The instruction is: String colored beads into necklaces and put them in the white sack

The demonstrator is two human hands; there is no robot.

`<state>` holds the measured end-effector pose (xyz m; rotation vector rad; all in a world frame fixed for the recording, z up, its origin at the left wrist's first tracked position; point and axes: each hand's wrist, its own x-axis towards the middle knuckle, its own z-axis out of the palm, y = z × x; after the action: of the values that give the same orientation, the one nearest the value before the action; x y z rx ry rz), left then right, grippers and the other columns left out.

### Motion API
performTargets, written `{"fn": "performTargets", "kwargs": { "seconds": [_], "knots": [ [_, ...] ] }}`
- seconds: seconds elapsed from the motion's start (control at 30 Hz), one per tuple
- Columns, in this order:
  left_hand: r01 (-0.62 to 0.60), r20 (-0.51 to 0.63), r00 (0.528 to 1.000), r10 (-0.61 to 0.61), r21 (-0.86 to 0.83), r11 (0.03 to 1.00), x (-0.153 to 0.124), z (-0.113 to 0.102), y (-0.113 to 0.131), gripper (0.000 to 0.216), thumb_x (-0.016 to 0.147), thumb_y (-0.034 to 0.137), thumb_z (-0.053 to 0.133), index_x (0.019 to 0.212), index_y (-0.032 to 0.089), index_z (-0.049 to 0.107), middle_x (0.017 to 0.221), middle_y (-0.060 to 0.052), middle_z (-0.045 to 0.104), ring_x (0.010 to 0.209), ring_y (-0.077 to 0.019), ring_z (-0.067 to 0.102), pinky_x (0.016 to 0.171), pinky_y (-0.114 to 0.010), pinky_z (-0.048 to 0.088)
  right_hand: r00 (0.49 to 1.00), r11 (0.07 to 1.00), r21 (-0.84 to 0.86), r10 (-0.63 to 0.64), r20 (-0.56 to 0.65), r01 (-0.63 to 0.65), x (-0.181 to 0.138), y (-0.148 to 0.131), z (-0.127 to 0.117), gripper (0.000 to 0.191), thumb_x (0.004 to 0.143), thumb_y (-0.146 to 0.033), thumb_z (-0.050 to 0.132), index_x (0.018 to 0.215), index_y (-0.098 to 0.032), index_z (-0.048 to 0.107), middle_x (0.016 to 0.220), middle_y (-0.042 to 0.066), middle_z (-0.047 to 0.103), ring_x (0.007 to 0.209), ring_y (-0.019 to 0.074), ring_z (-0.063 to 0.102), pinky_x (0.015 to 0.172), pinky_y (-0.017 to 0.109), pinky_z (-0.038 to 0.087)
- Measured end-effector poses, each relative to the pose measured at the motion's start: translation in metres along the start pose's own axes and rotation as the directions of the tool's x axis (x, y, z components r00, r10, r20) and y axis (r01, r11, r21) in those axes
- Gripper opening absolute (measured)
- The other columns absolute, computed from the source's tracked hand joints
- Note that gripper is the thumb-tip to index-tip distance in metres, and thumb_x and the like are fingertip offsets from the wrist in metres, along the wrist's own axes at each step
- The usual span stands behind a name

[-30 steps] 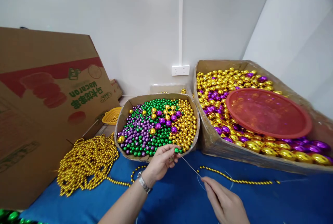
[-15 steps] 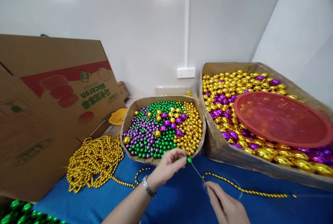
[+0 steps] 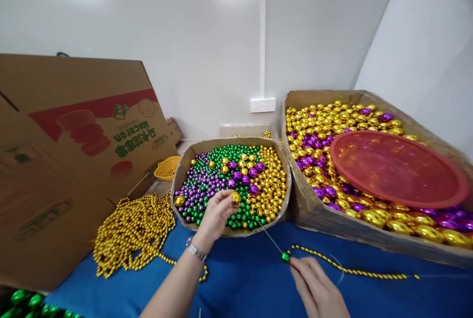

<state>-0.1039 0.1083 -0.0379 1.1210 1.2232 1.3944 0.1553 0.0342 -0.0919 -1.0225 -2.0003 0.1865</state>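
My left hand (image 3: 215, 215), with a metal watch (image 3: 196, 250) on its wrist, pinches a large shiny gold bead (image 3: 235, 197) over the front of a cardboard box (image 3: 242, 232) of loose green, purple and gold beads. Lower down, my right hand (image 3: 320, 286) is closed around the near end of a thin needle (image 3: 272, 239). A green bead (image 3: 285, 257) is threaded on it, right by the fingertips. The needle's far tip points up and left toward the box. Behind my right hand, a string of small gold beads (image 3: 351, 271) lies on the blue cloth (image 3: 240, 278).
A heap of gold bead strands (image 3: 133, 234) lies at left before a large carton (image 3: 74, 170). A bigger box (image 3: 314, 209) of gold and purple beads stands at right, with a red plastic tray (image 3: 399, 167) on top. A yellow basket (image 3: 166, 167) sits behind. Green beads (image 3: 29, 303) fill the lower left corner.
The green bead has slid down the needle to my right hand. My left hand has left the needle, moved up and left over the box, and now holds a gold bead.
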Motion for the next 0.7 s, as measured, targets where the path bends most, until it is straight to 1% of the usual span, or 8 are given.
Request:
{"fn": "performTargets", "kwargs": {
  "seconds": [0.03, 0.07, 0.1, 0.17, 0.23, 0.33, 0.5, 0.7],
  "knots": [
    [0.104, 0.049, 0.994, -0.096, -0.209, 0.972, -0.008, 0.006, 0.0, 0.029, 0.08, 0.035, 0.061, 0.101, 0.016, 0.059, 0.09, -0.007, 0.065, 0.077, -0.0176, 0.062, 0.069, -0.029, 0.049, 1.0, 1.0, 0.013, -0.002, 0.005, 0.002, 0.0, -0.002, 0.0, 0.026, 0.095, -0.029, 0.037, 0.101, -0.02, 0.06, 0.082, 0.006, 0.065, 0.071, 0.0123, 0.067, 0.063, 0.016, 0.053],
    [0.183, 0.093, 0.983, -0.16, -0.356, 0.916, -0.014, 0.011, -0.001, 0.028, 0.08, 0.034, 0.062, 0.101, 0.016, 0.059, 0.09, -0.007, 0.065, 0.075, -0.0164, 0.063, 0.068, -0.027, 0.049, 1.0, 1.0, 0.025, -0.007, 0.012, 0.006, 0.0, -0.003, 0.001, 0.026, 0.095, -0.029, 0.037, 0.102, -0.019, 0.06, 0.081, 0.006, 0.064, 0.069, 0.0121, 0.066, 0.063, 0.016, 0.053],
    [0.236, 0.121, 0.972, -0.203, -0.453, 0.86, -0.02, 0.016, -0.001, 0.027, 0.08, 0.033, 0.063, 0.101, 0.016, 0.059, 0.089, -0.006, 0.066, 0.075, -0.0155, 0.064, 0.067, -0.026, 0.049, 1.0, 0.999, 0.035, -0.01, 0.023, 0.009, -0.001, -0.005, 0.001, 0.026, 0.095, -0.029, 0.038, 0.104, -0.019, 0.06, 0.08, 0.006, 0.064, 0.068, 0.0119, 0.066, 0.063, 0.016, 0.053],
    [0.285, 0.142, 0.958, -0.249, -0.542, 0.79, -0.028, 0.022, -0.002, 0.026, 0.08, 0.029, 0.064, 0.101, 0.016, 0.06, 0.089, -0.006, 0.067, 0.076, -0.0149, 0.064, 0.068, -0.024, 0.05, 0.999, 0.999, 0.046, -0.007, 0.038, 0.005, -0.002, -0.007, 0.001, 0.026, 0.095, -0.028, 0.038, 0.105, -0.018, 0.061, 0.08, 0.005, 0.063, 0.066, 0.0113, 0.065, 0.062, 0.016, 0.052],
    [0.302, 0.152, 0.953, -0.262, -0.557, 0.774, -0.032, 0.026, -0.002, 0.025, 0.08, 0.028, 0.064, 0.101, 0.015, 0.06, 0.089, -0.007, 0.067, 0.076, -0.0147, 0.065, 0.067, -0.023, 0.05, 0.999, 0.999, 0.049, 0.005, 0.049, -0.008, -0.003, -0.008, 0.001, 0.027, 0.095, -0.028, 0.038, 0.105, -0.018, 0.061, 0.08, 0.005, 0.063, 0.065, 0.011, 0.065, 0.062, 0.016, 0.052],
    [0.304, 0.163, 0.953, -0.256, -0.548, 0.78, -0.035, 0.029, -0.002, 0.024, 0.08, 0.028, 0.064, 0.1, 0.015, 0.061, 0.091, -0.008, 0.068, 0.076, -0.0145, 0.065, 0.066, -0.023, 0.05, 0.999, 0.998, 0.053, 0.017, 0.052, -0.02, -0.003, -0.009, 0.0, 0.028, 0.095, -0.029, 0.037, 0.105, -0.018, 0.061, 0.079, 0.006, 0.062, 0.063, 0.0111, 0.064, 0.062, 0.016, 0.052],
    [0.303, 0.168, 0.953, -0.252, -0.555, 0.775, -0.039, 0.032, -0.001, 0.026, 0.079, 0.027, 0.065, 0.101, 0.014, 0.061, 0.089, -0.007, 0.068, 0.074, -0.0146, 0.065, 0.066, -0.024, 0.051, 0.999, 0.999, 0.052, 0.011, 0.053, -0.014, -0.004, -0.008, 0.0, 0.028, 0.095, -0.029, 0.038, 0.103, -0.018, 0.062, 0.078, 0.005, 0.062, 0.063, 0.0108, 0.064, 0.062, 0.016, 0.052],
    [0.299, 0.162, 0.954, -0.253, -0.579, 0.758, -0.041, 0.031, -0.002, 0.026, 0.08, 0.026, 0.064, 0.103, 0.014, 0.061, 0.09, -0.008, 0.068, 0.076, -0.0153, 0.065, 0.066, -0.023, 0.051, 0.999, 0.998, 0.055, -0.012, 0.047, 0.009, -0.005, -0.007, -0.001, 0.027, 0.095, -0.027, 0.038, 0.106, -0.018, 0.061, 0.079, 0.006, 0.062, 0.063, 0.0103, 0.063, 0.063, 0.016, 0.052]
  ]
}}
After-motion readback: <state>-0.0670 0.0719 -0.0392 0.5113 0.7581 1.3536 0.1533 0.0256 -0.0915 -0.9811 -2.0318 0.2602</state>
